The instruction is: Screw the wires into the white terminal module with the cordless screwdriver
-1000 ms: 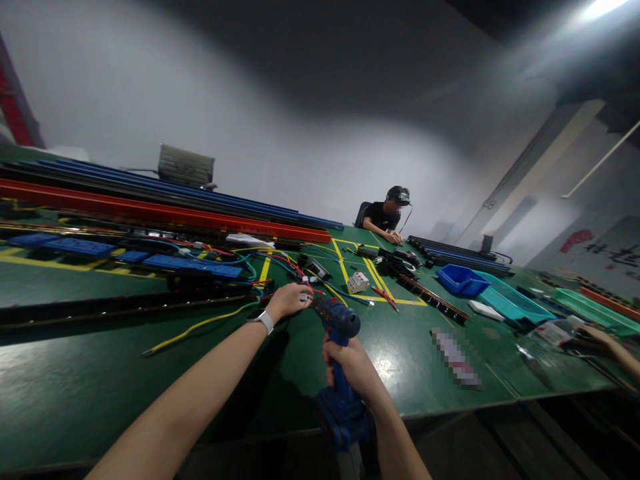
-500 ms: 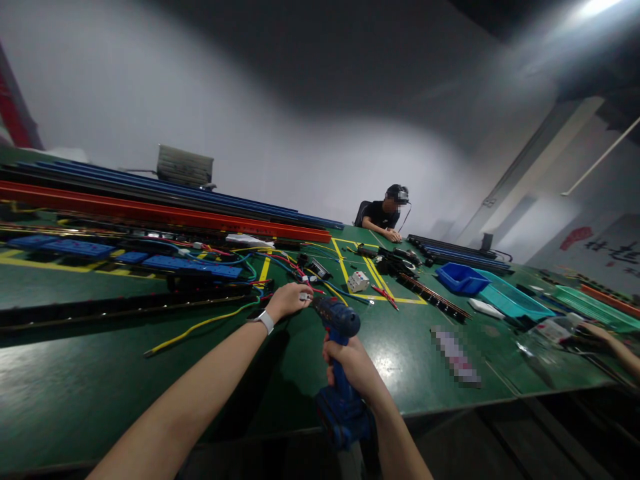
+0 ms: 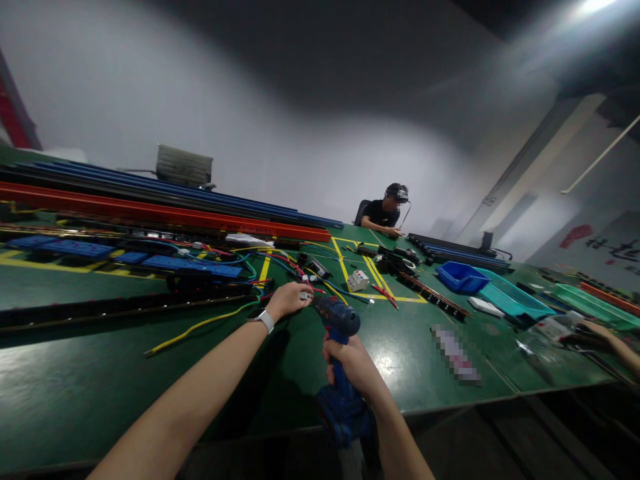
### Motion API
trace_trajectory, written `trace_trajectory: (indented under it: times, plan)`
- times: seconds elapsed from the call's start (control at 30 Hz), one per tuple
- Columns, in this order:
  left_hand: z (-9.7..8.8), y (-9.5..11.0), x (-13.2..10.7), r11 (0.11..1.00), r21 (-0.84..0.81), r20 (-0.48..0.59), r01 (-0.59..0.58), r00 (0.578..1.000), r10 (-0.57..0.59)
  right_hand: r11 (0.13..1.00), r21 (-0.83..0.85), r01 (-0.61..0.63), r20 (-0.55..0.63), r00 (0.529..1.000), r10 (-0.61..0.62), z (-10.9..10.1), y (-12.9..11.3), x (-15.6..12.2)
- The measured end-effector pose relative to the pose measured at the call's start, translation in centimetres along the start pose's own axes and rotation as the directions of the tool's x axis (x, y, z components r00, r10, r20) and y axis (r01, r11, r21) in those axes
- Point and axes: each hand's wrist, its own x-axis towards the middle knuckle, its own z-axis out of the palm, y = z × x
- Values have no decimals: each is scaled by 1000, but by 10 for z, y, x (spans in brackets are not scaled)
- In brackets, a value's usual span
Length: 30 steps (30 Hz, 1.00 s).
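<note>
My right hand (image 3: 352, 363) is wrapped around the grip of a blue cordless drill (image 3: 341, 321) held above the green table (image 3: 100, 380), its nose pointing left. My left hand (image 3: 289, 299), with a white wristband, is pinched on a small white part (image 3: 304, 295) right at the drill's tip. Red, blue and yellow wires (image 3: 290, 267) run from that spot toward the back of the table. A long black rail (image 3: 125, 305) lies to the left of my left hand.
Long red and blue rails (image 3: 165, 213) lie along the back left. A small white device (image 3: 358, 281) sits in a yellow-taped square. Blue (image 3: 457, 278) and teal (image 3: 510, 303) bins stand at the right. One person sits at the far end; another person's hand (image 3: 600, 332) reaches in from the right.
Both my hands and the drill stay in place. The view has shifted very slightly; the person's hand at the right edge has moved a little.
</note>
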Motion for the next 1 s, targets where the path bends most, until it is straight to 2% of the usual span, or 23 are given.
trace_trajectory:
  times: [1.0]
  plan:
    - [-3,0,0,1000,-23,14,-8,1000,8,999,-27,-26,2,1000,26,-1,-1,2]
